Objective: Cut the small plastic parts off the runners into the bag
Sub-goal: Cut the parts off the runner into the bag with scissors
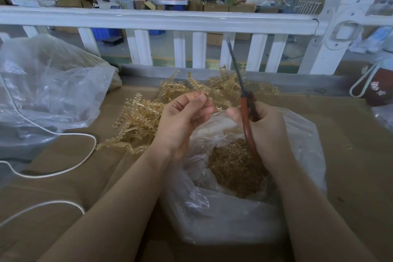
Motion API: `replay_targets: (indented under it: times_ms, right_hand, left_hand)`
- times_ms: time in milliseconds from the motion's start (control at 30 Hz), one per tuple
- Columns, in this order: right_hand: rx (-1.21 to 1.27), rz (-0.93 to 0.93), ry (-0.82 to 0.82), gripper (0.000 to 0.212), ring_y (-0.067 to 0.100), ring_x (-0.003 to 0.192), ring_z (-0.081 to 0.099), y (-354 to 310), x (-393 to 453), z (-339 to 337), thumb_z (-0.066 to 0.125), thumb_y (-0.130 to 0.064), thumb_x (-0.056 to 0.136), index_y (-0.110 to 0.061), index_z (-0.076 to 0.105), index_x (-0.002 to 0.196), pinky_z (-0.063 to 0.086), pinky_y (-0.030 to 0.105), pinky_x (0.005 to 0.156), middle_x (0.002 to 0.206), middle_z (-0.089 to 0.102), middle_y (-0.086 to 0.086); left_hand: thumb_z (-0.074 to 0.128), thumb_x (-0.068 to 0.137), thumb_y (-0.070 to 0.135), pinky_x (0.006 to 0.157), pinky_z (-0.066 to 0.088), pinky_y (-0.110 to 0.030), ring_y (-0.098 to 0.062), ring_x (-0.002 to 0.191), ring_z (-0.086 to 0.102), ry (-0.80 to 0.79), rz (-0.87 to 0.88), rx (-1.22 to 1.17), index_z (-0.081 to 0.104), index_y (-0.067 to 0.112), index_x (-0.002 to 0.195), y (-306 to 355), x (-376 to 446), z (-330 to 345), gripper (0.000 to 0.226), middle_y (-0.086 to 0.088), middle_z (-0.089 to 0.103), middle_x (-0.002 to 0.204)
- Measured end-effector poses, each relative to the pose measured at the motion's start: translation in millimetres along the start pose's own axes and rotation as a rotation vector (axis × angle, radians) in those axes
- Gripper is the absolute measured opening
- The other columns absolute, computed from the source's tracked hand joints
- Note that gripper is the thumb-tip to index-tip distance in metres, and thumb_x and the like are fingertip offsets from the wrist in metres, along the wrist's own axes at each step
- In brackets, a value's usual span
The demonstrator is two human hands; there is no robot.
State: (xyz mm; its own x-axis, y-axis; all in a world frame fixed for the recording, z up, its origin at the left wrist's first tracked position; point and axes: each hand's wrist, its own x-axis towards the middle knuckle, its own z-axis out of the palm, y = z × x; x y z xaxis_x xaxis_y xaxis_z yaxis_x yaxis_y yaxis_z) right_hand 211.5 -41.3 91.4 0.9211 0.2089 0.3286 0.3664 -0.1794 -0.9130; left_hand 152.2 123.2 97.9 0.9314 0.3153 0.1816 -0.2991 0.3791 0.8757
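My right hand [265, 132] grips red-handled scissors [246, 112], their dark blades pointing up and away. My left hand [185, 117] pinches a thin translucent amber runner piece [214, 100] between thumb and fingertips, just left of the scissors. Both hands hover over an open clear plastic bag [297, 134] that holds a heap of small amber cut parts [236, 168]. A pile of amber runners [144, 119] lies on the cardboard surface behind and to the left of my hands.
A large crumpled clear bag [46, 87] sits at the left, with a white cord [63, 168] looping over the cardboard tabletop [350, 166]. A white railing [170, 19] runs across the far edge. A dark red mug [376, 89] stands at the right.
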Motion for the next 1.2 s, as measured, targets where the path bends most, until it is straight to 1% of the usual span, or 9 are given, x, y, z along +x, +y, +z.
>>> replay_targets:
  times_ms: [100,233,300,400,500,700,833,933,1200]
  right_hand:
    - [-0.125,-0.026,-0.047,0.048,-0.001,0.073,0.066,4.3,-1.8,1.3,0.073,-0.075,0.06,-0.032,0.07,0.081,0.051,0.029,0.068,0.076,0.071,-0.02]
    - [-0.348,-0.101,-0.079,0.052,-0.007,0.082,0.06,7.4,-4.7,3.3,0.065,-0.084,0.063,-0.041,0.063,0.093,0.04,0.015,0.066,0.087,0.067,-0.025]
    - [-0.441,-0.152,-0.076,0.059,-0.006,0.081,0.059,8.4,-6.0,4.3,0.06,-0.087,0.064,-0.039,0.062,0.099,0.04,0.015,0.064,0.089,0.065,-0.024]
    - [-0.542,-0.183,-0.072,0.067,-0.001,0.078,0.058,6.9,-6.8,5.8,0.053,-0.09,0.062,-0.035,0.061,0.098,0.046,0.021,0.065,0.087,0.063,-0.022]
    - [-0.615,-0.21,-0.056,0.067,-0.001,0.076,0.055,6.0,-7.5,5.6,0.05,-0.091,0.062,-0.034,0.06,0.096,0.039,0.016,0.06,0.086,0.06,-0.021]
    - [-0.681,-0.23,-0.028,0.075,0.005,0.074,0.056,4.6,-8.2,5.9,0.037,-0.094,0.06,-0.031,0.059,0.093,0.037,0.017,0.058,0.084,0.061,-0.019]
    - [-0.712,-0.248,-0.018,0.076,0.007,0.069,0.058,3.9,-8.3,4.9,0.035,-0.095,0.06,-0.028,0.059,0.087,0.033,0.013,0.055,0.079,0.064,-0.015]
    - [-0.713,-0.268,-0.002,0.074,0.009,0.066,0.057,3.8,-8.6,4.7,0.035,-0.094,0.06,-0.028,0.059,0.082,0.034,0.015,0.054,0.075,0.062,-0.015]
    - [-0.684,-0.266,-0.02,0.078,0.008,0.066,0.058,4.7,-8.8,5.4,0.04,-0.094,0.061,-0.025,0.067,0.085,0.034,0.011,0.058,0.076,0.061,-0.018]
  left_hand:
    - [0.069,0.082,0.022,0.078,0.056,-0.023,-0.01,0.077,0.07,0.026,0.042,-0.008,0.07,0.014,0.088,0.8,0.3,-2.2,0.01,0.0,0.074,0.081]
    - [0.069,0.082,0.018,0.073,0.056,-0.02,-0.009,0.076,0.07,0.025,0.085,-0.024,0.07,0.013,0.084,0.1,0.9,-4.8,0.005,-0.002,0.073,0.082]
    - [0.069,0.082,0.015,0.073,0.056,-0.02,-0.01,0.076,0.069,0.025,0.1,-0.022,0.07,0.011,0.087,-0.5,1.1,-5.9,0.006,-0.004,0.072,0.083]
    - [0.067,0.083,0.012,0.073,0.056,-0.02,-0.01,0.075,0.068,0.034,0.116,-0.016,0.068,0.006,0.092,-1.7,1.0,-6.8,0.011,-0.004,0.071,0.083]
    - [0.063,0.088,0.005,0.076,0.055,-0.021,-0.01,0.075,0.067,0.042,0.141,0.009,0.067,0.008,0.088,-2.6,0.8,-5.5,0.005,-0.003,0.072,0.082]
    - [0.067,0.079,0.01,0.074,0.055,-0.021,-0.01,0.075,0.069,0.045,0.171,0.001,0.071,0.013,0.081,-2.1,-0.5,-3.5,0.006,-0.002,0.073,0.079]
    - [0.067,0.079,0.008,0.073,0.055,-0.019,-0.009,0.078,0.07,0.026,0.187,-0.01,0.07,0.008,0.09,-2.3,1.0,-5.0,0.011,-0.002,0.075,0.084]
    - [0.068,0.08,0.008,0.074,0.055,-0.019,-0.01,0.078,0.071,0.028,0.185,-0.017,0.069,0.006,0.093,-2.4,2.3,-5.8,0.013,-0.002,0.076,0.085]
    - [0.068,0.08,0.008,0.071,0.055,-0.018,-0.007,0.074,0.07,0.026,0.185,-0.032,0.07,0.006,0.093,-1.5,2.5,-5.7,0.013,-0.001,0.076,0.083]
